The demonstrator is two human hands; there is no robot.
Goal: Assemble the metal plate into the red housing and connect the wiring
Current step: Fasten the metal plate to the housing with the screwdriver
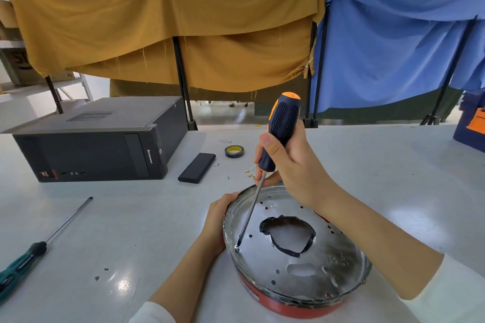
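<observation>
My right hand [286, 165] grips the orange-black screwdriver [273, 155], shaft slanting down-left, tip on one screw [237, 248] at the metal plate's [301, 273] left edge | plate lies flat inside the red housing [283, 308] near me | my left hand [219, 215] clasps the housing rim | a second, green screwdriver [34, 252] lies on the table [131, 231], far left.

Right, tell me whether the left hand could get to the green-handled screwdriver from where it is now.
Probably yes. The left hand only holds the rim of the red housing, and bare table lies between it and the green-handled screwdriver on its own side. It would have to let go of the housing first.
</observation>
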